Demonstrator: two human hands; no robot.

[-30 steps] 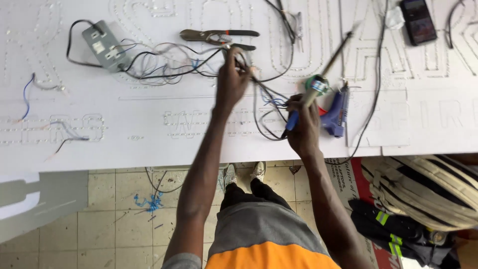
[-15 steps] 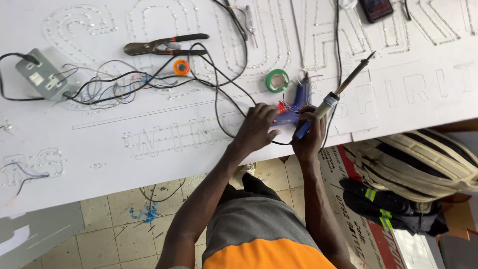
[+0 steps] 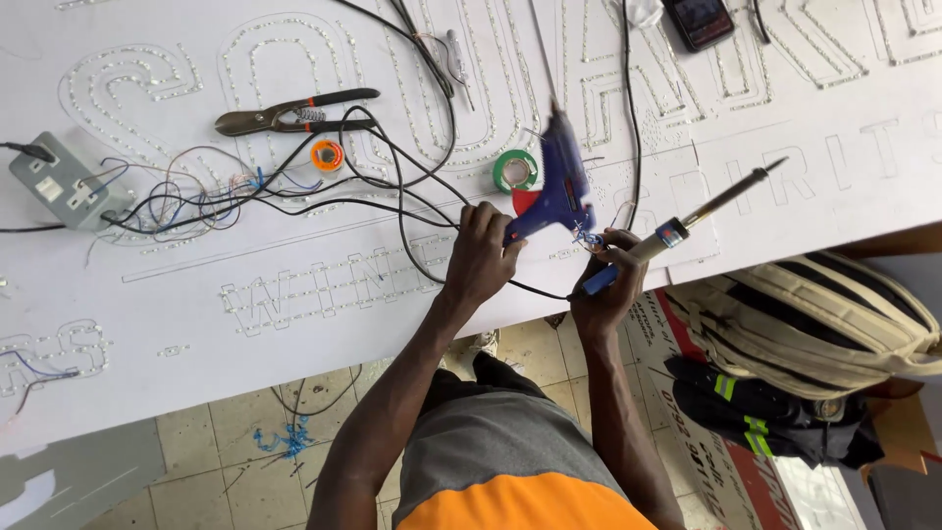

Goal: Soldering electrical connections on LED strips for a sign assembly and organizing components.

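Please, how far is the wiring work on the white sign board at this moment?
Done: rows of small lights already fill the big letters on the white sign board. In hand: the left hand grips a blue glue gun, and the right hand holds a soldering iron beside it. Left: loose black and coloured wires lie untidy beside the grey socket box; pliers and tape rolls remain out.

Head camera looks steeply down, close above the white board (image 3: 294, 324).

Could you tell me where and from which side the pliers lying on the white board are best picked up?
Probably by the two orange-and-black handles of the pliers, coming from above at their right end: they lie flat, jaws pointing left, with cables crossing just below.
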